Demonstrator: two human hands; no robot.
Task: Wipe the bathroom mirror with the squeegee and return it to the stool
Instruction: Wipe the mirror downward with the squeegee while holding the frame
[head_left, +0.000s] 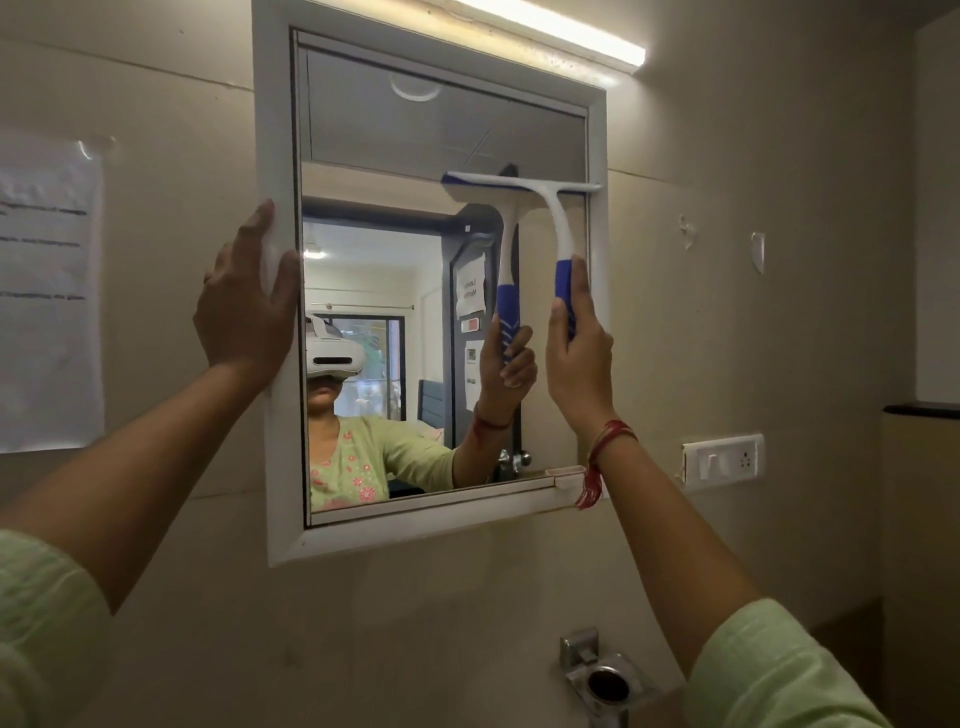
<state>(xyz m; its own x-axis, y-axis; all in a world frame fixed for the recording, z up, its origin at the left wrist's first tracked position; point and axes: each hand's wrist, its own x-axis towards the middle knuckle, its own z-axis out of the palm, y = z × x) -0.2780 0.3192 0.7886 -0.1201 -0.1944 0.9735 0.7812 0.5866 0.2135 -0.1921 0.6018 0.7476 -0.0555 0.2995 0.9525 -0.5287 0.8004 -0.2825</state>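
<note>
A white-framed bathroom mirror (395, 291) hangs on the beige wall. My right hand (576, 358) grips the blue handle of a white and blue squeegee (558, 223). Its blade lies flat against the glass in the upper right part of the mirror, reaching the right frame. My left hand (244, 306) rests flat on the mirror's left frame, fingers straight, thumb at the inner edge. The stool is out of view. The glass reflects a person wearing a white headset and the squeegee.
A lit tube light (561, 31) runs above the mirror. A paper notice (47, 291) is taped to the wall at left. A white switch socket (722, 460) sits right of the mirror. A chrome holder (605, 680) sticks out below.
</note>
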